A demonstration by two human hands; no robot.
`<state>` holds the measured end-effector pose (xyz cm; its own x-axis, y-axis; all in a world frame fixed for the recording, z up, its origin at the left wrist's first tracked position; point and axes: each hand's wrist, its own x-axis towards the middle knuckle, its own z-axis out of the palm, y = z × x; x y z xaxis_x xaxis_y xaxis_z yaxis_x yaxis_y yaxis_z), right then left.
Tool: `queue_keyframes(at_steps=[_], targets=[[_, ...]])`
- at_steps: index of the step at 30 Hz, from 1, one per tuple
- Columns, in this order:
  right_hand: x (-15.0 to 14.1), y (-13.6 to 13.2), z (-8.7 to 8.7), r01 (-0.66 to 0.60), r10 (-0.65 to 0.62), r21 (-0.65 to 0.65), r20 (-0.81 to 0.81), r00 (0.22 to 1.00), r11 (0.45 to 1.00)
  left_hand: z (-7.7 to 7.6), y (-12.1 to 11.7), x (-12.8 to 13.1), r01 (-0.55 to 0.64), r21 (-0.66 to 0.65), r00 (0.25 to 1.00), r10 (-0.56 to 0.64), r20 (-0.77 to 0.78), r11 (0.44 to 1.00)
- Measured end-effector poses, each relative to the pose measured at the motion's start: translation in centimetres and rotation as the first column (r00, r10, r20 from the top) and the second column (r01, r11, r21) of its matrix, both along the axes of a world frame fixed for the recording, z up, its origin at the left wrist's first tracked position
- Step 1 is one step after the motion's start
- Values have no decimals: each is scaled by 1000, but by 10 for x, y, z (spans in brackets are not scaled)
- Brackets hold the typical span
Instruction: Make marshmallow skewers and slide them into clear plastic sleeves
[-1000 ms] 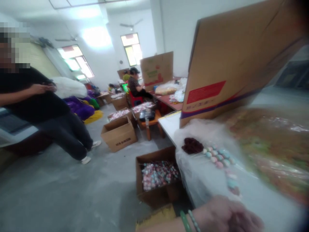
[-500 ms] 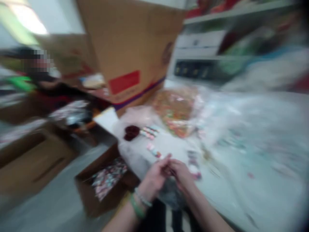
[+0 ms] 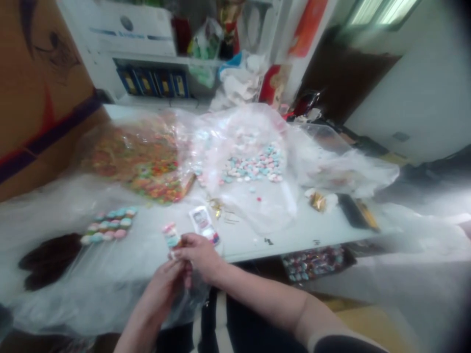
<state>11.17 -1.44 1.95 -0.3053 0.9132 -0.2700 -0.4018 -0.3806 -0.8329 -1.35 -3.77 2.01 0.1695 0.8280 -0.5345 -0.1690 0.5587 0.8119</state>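
My left hand (image 3: 164,284) and my right hand (image 3: 198,252) meet at the table's near edge, both pinched on a short stick of pastel candy pieces (image 3: 171,237) that stands up between the fingers. Just beyond it a small printed packet (image 3: 203,223) lies on the white table (image 3: 265,230). To the left, a row of finished pastel candy sticks (image 3: 108,226) lies on clear plastic beside a dark red bundle (image 3: 46,257).
An open clear bag of pastel candies (image 3: 253,164) sits mid-table, with a bag of orange-green sweets (image 3: 143,166) to its left. A large cardboard box (image 3: 33,83) stands at far left. Gold twist ties (image 3: 221,208), a shelf (image 3: 154,78) behind, a carton of wrapped candy (image 3: 312,262) below.
The view has swung right from the room and floor boxes to the table. My hands have come together and now hold the candy stick at the table edge.
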Motion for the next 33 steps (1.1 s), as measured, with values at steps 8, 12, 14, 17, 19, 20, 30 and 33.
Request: queue_keyframes(at_steps=[8,12,14,17,19,20,30,33], targets=[[55,31,-26,188,-295,274,431,853,943,-15,21,22,-309,162,889,345,-300,937],[119,46,-49,-50,-438,460,869,229,886,-9,37,27,-352,37,914,352,-200,935],[137,51,-60,-199,-374,376,926,49,905,-8,43,28,-341,-20,929,334,-161,940],[142,56,-73,-287,-336,304,940,-67,908,-8,51,25,-286,-73,954,277,-110,955],[140,58,-79,-294,-361,318,927,-106,901,-11,55,21,-228,-101,973,222,-65,968],[139,58,-80,-282,-378,335,919,-112,899,-12,57,20,-201,-112,979,197,-44,973],[143,43,-44,358,-378,189,716,587,914,-20,72,33,13,-221,994,11,108,975],[118,29,-24,486,-464,109,530,710,867,-19,75,45,27,-217,998,-14,60,976]])
